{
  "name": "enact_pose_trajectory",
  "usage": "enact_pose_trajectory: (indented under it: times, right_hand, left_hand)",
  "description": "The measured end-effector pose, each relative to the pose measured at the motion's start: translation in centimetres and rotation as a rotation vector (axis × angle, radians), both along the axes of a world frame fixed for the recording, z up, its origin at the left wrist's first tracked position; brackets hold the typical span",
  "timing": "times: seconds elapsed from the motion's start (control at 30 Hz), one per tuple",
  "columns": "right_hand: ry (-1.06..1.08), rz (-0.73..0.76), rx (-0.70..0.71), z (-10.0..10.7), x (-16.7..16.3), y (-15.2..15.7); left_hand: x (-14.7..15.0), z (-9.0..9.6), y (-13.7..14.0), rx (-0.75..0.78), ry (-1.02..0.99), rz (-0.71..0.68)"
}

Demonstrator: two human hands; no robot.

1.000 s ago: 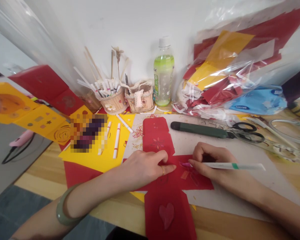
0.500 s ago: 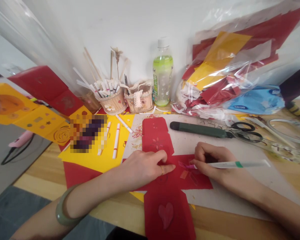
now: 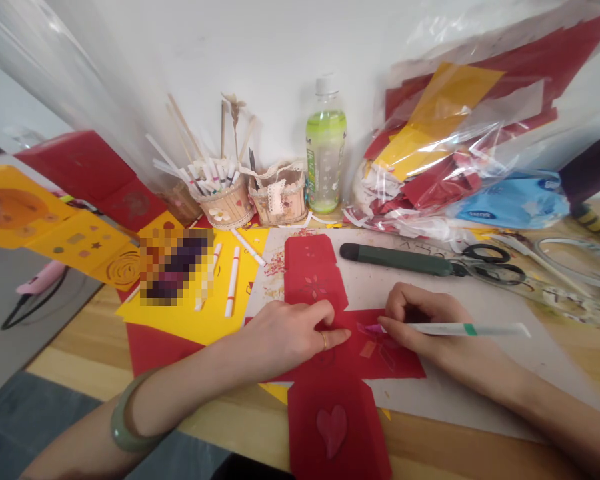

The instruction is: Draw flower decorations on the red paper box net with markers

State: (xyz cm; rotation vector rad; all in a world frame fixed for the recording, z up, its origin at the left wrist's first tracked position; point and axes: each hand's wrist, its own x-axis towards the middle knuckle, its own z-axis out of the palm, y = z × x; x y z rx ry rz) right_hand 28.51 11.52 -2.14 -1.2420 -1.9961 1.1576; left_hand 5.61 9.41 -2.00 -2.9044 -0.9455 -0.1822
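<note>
Centrally, the right hand (image 3: 423, 321) holds a slim marker (image 3: 445, 329), its grip closed on the barrel with thumb and fingers together; the green-banded end points away to the right. The pink tip lies at a small pink mark on the right arm of a cross-shaped red paper cutout (image 3: 344, 365), which spreads flat between and beneath both hands. The left hand (image 3: 290, 333) rests on the middle of the cutout, its visible fingertips apart; the remaining fingers are hidden. A ring (image 3: 325, 341) sits on one of its fingers, and a pale green bangle (image 3: 121, 427) encircles the forearm. The lower panel bears a pink heart (image 3: 332, 431), the upper a petalled flower (image 3: 314, 288). Under the cutout lies a pale sheet (image 3: 510, 303), and on it, beyond the right hand, a dark green tool (image 3: 400, 259). Leftward, loose white markers (image 3: 233, 281) lie on a yellow sheet (image 3: 180, 320). Along the wall at the rear of the wooden table (image 3: 240, 427) stand a pot of pens (image 3: 230, 205), a lace-trimmed basket (image 3: 280, 200), a green-labelled bottle (image 3: 326, 153) and a clear bag (image 3: 430, 167) containing red and yellow paper.
</note>
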Motion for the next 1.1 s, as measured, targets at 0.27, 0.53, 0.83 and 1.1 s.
enact_pose_trajectory:
  times: [0.27, 0.53, 0.83, 1.1]
  right_hand:
    - [0.004, -0.003, 0.02, -0.07, 0.08, -0.04]
    - [-0.007, 0.014, 0.019, -0.06, 0.01, -0.03]
    - [0.012, 0.02, 0.021, -0.04, -0.13, -0.04]
    - [0.009, 0.037, 0.015, -0.08, -0.09, 0.04]
  left_hand:
    - [0.02, -0.18, 0.06, 0.025, -0.019, 0.0]
    - [0.1, -0.02, -0.06, 0.034, -0.022, 0.006]
    - [-0.02, -0.12, 0.03, 0.038, -0.019, -0.003]
    - [0.03, -0.09, 0.04, 0.051, -0.023, -0.006]
